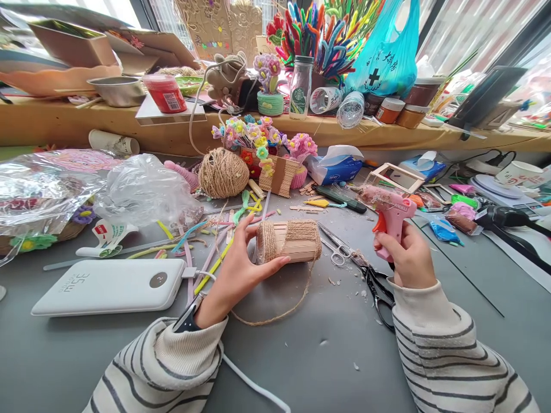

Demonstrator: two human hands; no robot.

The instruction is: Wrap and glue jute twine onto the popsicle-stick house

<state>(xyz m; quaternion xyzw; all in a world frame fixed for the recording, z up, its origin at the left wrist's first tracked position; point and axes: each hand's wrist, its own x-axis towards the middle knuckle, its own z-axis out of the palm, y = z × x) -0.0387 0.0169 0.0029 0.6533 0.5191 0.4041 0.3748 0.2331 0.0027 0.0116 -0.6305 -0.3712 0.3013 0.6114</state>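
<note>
Clock centred on the stick-sided cylinder point(295, 250), mid-table, lying on its side, twine wound round its left end and over part of its upper face. Left hand point(232, 272) at 8 o'clock, thumb and fingers parted in a wide C around the left end, holding it; whether it is lifted, cannot tell. Right hand point(413, 258) at 3, curled round the grip of a pink glue gun point(398, 215), finger at the orange trigger, nozzle apart from the cylinder. Loose twine strand point(275, 321) loops at 6. Twine ball point(222, 173) between 10 and 11; black-handled scissors point(381, 292) at 4; white power bank point(109, 287) between 8 and 9.
</note>
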